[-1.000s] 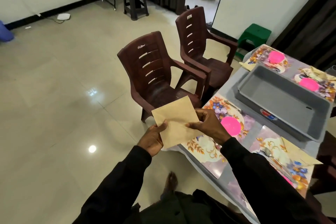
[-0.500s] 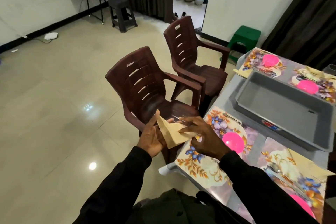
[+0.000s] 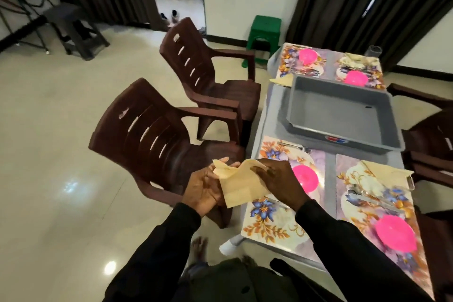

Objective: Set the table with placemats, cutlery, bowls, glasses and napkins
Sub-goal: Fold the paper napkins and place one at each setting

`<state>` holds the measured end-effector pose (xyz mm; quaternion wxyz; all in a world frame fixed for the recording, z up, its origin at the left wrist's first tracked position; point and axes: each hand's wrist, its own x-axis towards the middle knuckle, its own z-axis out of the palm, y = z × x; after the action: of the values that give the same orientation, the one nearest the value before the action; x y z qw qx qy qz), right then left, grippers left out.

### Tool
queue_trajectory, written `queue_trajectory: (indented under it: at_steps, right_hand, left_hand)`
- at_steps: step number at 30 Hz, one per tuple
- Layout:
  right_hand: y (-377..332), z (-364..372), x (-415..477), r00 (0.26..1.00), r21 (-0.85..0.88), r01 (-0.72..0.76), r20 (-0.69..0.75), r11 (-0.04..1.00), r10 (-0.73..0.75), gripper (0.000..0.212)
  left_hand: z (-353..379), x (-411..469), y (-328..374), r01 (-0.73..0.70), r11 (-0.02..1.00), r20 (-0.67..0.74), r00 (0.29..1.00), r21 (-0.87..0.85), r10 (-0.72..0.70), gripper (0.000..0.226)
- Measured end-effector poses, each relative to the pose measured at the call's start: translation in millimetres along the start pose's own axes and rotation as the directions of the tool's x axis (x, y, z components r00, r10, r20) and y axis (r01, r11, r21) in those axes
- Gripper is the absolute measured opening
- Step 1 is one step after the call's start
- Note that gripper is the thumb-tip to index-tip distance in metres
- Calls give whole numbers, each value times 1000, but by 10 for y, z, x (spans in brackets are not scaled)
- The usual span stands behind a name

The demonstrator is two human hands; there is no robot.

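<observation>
I hold a tan napkin [image 3: 239, 185] between both hands, just off the table's left edge. My left hand [image 3: 204, 187] supports it from below, with the folded corner over its fingers. My right hand [image 3: 278, 181] pinches the napkin's upper right edge. Beside it lies a floral placemat [image 3: 269, 220] with a pink bowl [image 3: 305, 178] and cutlery [image 3: 293, 146] at its far edge. The placemat [image 3: 355, 179] to the right carries a folded napkin [image 3: 384, 173], cutlery [image 3: 372, 200] and a pink bowl [image 3: 396, 233]. Two far placemats each hold a pink bowl [image 3: 310, 55].
A grey plastic tub [image 3: 340, 115] sits empty in the table's middle. A glass [image 3: 373, 51] stands at the far edge. Two brown plastic chairs [image 3: 157, 135] stand left of the table, another chair [image 3: 431, 125] on the right. A green stool [image 3: 266, 32] stands by the wall.
The flat napkin has been folded and bent between my hands. My view swung right, so the table now fills more of the frame.
</observation>
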<state>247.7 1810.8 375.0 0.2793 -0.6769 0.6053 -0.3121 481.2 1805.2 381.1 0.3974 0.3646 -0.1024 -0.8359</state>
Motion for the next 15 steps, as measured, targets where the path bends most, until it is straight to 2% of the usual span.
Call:
queue_trajectory:
  at_steps: [3,6,8,11,13,15]
  right_hand:
    - [-223,32,64,998,31,-57,-37,998,58,20]
    - [-333,75,140,978,84,-181,-90,980,189,19]
    - [-426,74,154,956,116,-260,-106,959,272,17]
    - [-542,73,144,912,155,-347,-176,925,372,14]
    - [-562,105,103,881,162,-398,-207,903,425,20]
    - [-624,161,14,856,143,-430,-248,891,453,25]
  left_hand:
    - [-124,194,262,62,998,30,998,-11,-61,50]
    - [-112,314,473,108,991,128,985,81,-117,50]
    - [-77,348,608,85,983,198,973,163,-117,59]
    - [-89,435,733,138,959,260,944,247,-203,77]
    - [-75,452,760,162,935,250,936,315,-247,67]
    - [-39,454,757,173,927,220,942,331,-255,47]
